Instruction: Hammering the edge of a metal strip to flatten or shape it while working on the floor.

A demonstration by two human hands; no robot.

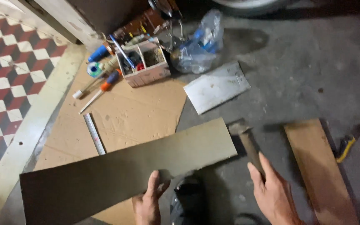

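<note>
My left hand [148, 204] grips the near edge of a long dark grey-brown board [121, 171], thumb on top, holding it slanted above the floor. My right hand [273, 193] holds a narrow dark strip [251, 143] that points away from me, its far end wider. The strip lies just right of the board's far corner.
A flat cardboard sheet [134, 108] covers the floor ahead, with a steel ruler [94, 133] on it. A small box of tools [144, 62], screwdrivers [101, 89], a plastic bag [198, 43], a grey metal plate [216, 86], a wooden plank [319, 166] and pliers [355, 137] lie around. Checkered tiles [5, 71] are at left.
</note>
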